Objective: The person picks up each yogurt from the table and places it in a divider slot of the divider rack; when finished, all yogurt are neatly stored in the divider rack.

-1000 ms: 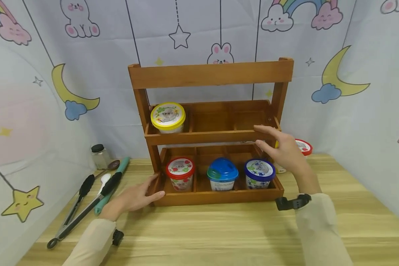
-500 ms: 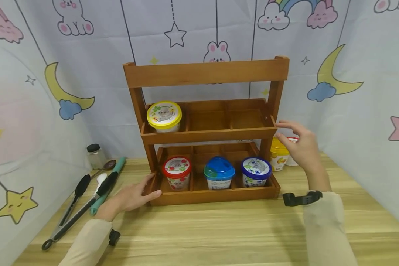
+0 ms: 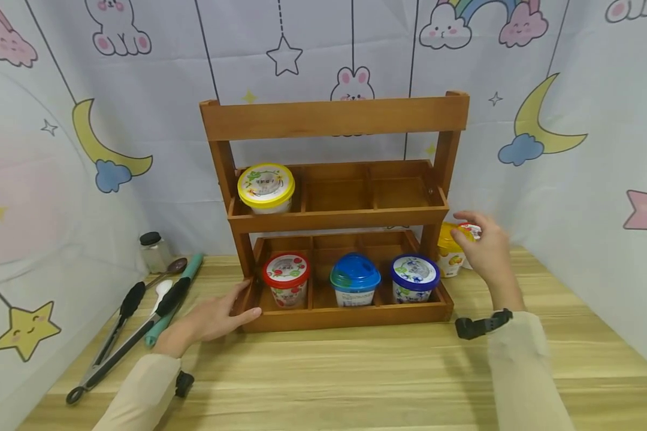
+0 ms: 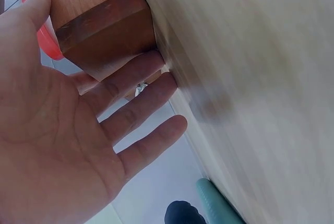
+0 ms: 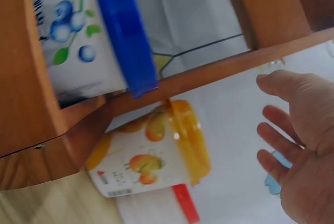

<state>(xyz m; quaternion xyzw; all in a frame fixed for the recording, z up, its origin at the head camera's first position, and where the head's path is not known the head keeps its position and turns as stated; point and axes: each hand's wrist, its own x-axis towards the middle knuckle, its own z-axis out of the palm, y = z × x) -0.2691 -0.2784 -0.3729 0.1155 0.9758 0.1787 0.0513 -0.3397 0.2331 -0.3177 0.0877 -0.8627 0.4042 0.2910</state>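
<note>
My left hand [image 3: 210,317] rests against the lower left corner of a two-tier wooden rack [image 3: 339,218], its fingers spread straight in the left wrist view. My right hand [image 3: 486,245] hovers over a tub with a yellow lid [image 3: 450,254], fingers apart and holding nothing. That tub, printed with yellow fruit [image 5: 151,153], stands on the table just right of the rack. Partly hidden behind it is a red-lidded tub [image 3: 470,230]. On the rack's lower tier sit a red-lidded tub [image 3: 287,278], a blue dome-lidded tub [image 3: 355,280] and a dark-blue-lidded tub [image 3: 414,278].
Another yellow-lidded tub [image 3: 266,188] occupies the upper tier's left compartment. At the table's left lie tongs [image 3: 124,341] with black tips, a teal-handled utensil [image 3: 167,323] and a brown spoon [image 3: 177,266], near a black-capped jar [image 3: 154,252]. A patterned cloth [image 3: 313,66] hangs behind.
My right hand has moved from in front of the rack's right end out to the right, then down toward the yellow-lidded tub. My left hand stays at the rack's corner.
</note>
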